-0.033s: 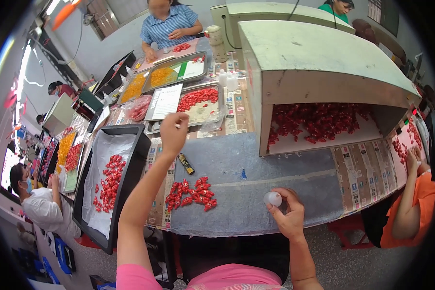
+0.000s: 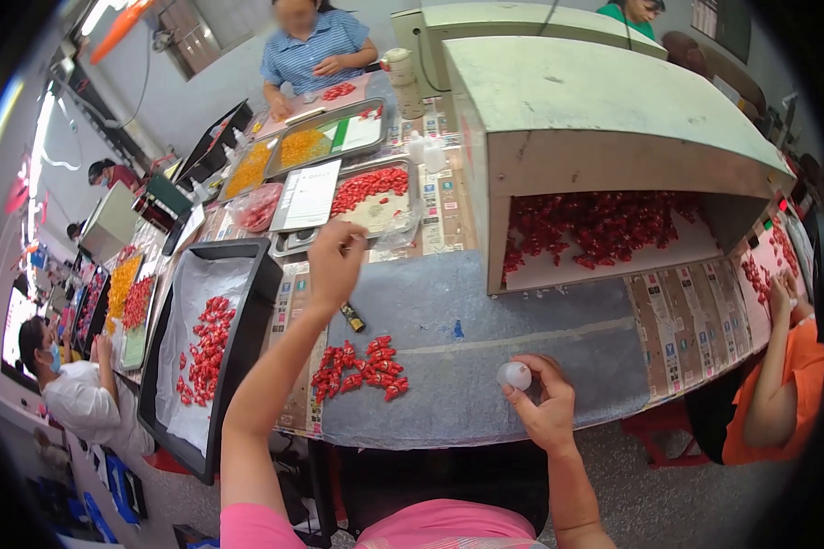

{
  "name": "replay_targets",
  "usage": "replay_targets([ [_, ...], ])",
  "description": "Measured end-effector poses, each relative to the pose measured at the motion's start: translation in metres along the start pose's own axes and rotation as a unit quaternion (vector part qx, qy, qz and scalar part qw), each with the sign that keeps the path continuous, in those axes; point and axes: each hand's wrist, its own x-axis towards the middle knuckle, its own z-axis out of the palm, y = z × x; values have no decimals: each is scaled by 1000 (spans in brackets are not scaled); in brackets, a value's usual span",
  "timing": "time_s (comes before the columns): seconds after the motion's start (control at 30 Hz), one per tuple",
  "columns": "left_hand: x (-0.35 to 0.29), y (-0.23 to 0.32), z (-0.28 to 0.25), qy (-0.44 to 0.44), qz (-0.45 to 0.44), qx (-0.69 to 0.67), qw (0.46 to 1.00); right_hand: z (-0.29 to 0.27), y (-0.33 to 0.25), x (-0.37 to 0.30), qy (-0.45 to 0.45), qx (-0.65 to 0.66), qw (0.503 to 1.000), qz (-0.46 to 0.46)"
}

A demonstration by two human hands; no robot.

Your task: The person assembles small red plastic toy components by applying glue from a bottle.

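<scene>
Translucent bottle (image 2: 515,375) held in the right hand (image 2: 547,398), above the grey mat (image 2: 558,320)
It looks light and soft-walled, best pinched round its middle; left hand (image 2: 336,261) has curled fingers near the metal tray (image 2: 375,215), contents unclear; small red pieces (image 2: 375,371) lie on the mat.
</scene>
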Motion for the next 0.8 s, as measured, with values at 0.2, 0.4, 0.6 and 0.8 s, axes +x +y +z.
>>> replay_targets([
  [0.2, -48, 96, 15, -280, 118, -97, 948, -1, -2, 4, -10, -25, 999, -44],
  [0.4, -43, 137, 66, -322, 176, -114, 923, -7, -9, 2, 6, -4, 999, -42],
  [0.6, -37, 158, 123, -300, 91, -146, 938, -9, -5, -3, 41, -7, 998, -55],
  [0.8, -18, 166, 175, -275, 102, -145, 945, -9, -2, -6, 72, -1, 995, -65],
])
